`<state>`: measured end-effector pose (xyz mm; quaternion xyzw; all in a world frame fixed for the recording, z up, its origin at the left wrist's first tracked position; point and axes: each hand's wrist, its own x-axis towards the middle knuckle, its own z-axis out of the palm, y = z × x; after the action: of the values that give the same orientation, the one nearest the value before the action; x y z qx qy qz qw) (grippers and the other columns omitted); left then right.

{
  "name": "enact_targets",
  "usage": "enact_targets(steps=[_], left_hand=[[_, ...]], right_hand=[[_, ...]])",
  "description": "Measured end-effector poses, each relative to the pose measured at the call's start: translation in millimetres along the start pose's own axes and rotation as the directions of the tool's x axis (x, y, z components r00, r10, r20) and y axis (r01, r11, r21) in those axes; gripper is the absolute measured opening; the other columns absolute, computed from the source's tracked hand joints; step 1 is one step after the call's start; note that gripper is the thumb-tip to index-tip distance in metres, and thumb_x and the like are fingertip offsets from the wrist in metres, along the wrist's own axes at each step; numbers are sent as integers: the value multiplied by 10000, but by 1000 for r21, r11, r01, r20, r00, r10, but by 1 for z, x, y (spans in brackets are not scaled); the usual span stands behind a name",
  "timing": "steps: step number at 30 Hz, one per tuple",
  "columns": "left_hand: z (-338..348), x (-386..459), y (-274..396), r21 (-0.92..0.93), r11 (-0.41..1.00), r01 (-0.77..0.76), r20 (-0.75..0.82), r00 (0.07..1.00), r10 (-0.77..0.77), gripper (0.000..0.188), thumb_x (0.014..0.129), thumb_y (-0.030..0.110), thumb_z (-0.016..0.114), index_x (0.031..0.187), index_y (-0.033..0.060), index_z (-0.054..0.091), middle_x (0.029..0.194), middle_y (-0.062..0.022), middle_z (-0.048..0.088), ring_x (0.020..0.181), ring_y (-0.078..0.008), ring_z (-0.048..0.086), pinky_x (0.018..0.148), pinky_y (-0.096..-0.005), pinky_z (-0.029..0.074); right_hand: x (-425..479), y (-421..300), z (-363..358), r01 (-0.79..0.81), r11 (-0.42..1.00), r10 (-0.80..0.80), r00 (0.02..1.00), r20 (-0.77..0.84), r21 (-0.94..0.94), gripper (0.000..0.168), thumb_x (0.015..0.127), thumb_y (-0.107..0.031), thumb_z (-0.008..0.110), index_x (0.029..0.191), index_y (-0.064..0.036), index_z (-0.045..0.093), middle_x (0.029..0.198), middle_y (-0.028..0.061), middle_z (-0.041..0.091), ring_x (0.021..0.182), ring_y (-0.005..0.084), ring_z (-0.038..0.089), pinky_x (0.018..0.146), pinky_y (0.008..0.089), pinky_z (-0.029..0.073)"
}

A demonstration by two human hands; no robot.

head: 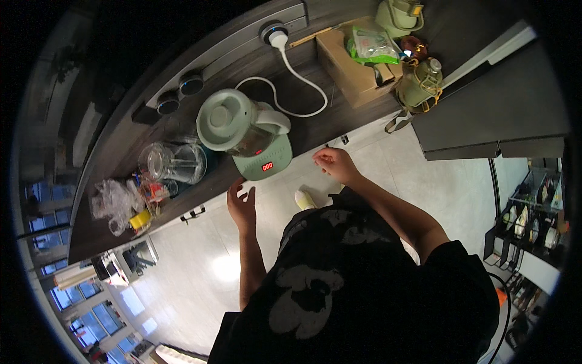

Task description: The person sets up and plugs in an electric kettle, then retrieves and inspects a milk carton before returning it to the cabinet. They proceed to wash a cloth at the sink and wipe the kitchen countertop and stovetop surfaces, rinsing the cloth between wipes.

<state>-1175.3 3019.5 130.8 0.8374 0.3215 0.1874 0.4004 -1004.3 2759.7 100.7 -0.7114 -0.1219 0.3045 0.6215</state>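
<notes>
A pale green electric kettle (225, 119) with a glass body stands on its green base (278, 159). Red digits glow on the base's display (267, 166). A white power cord (303, 75) loops across the dark counter to a plug (278, 39) in a round socket. My left hand (241, 204) is at the counter's front edge, just below the base's left corner, fingers apart and holding nothing. Off to the right of the base hovers my right hand (335, 164), its fingers loosely curled. No object shows in it.
Glass jugs (173, 163), a crumpled plastic bag (116, 202) and a yellow tape roll (139, 219) crowd the counter's left. On the right stand a cardboard box (350, 82) carrying a green-white packet (373, 44), and a green bottle (420, 86). A dark cabinet (491, 109) juts out beyond.
</notes>
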Motion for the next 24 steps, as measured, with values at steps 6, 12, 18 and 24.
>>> enact_targets(steps=[6,12,18,24], left_hand=[[3,30,17,259,887,-383,170,922,349,1155,597,168,918,1522,20,243,1464,-206,428,1330,-388,414,1106,-477,357],[6,69,-11,129,885,-447,337,859,385,1313,518,208,959,1532,-5,154,1491,-261,364,1364,-425,374,1121,-482,348],[15,58,-16,128,911,-392,300,891,341,1294,522,209,961,1522,-23,173,1505,-261,347,1387,-420,351,1134,-477,335],[28,55,6,58,912,-407,314,875,370,1265,548,185,947,1526,-12,169,1503,-256,349,1383,-425,354,1129,-475,342]], right_hand=[[-1,13,-21,-81,991,89,993,-82,104,234,960,-188,618,1131,-35,666,961,74,719,750,132,671,630,248,538],[51,18,34,208,957,-199,978,-64,201,451,899,-160,656,1313,-4,571,1158,105,678,954,154,652,783,287,540],[80,0,60,63,923,-101,992,81,380,598,794,23,566,1388,18,495,1264,80,614,1148,140,568,980,281,435],[79,4,53,228,971,-212,960,-182,75,460,783,-80,554,1236,-31,613,953,93,708,818,147,641,751,304,498]])
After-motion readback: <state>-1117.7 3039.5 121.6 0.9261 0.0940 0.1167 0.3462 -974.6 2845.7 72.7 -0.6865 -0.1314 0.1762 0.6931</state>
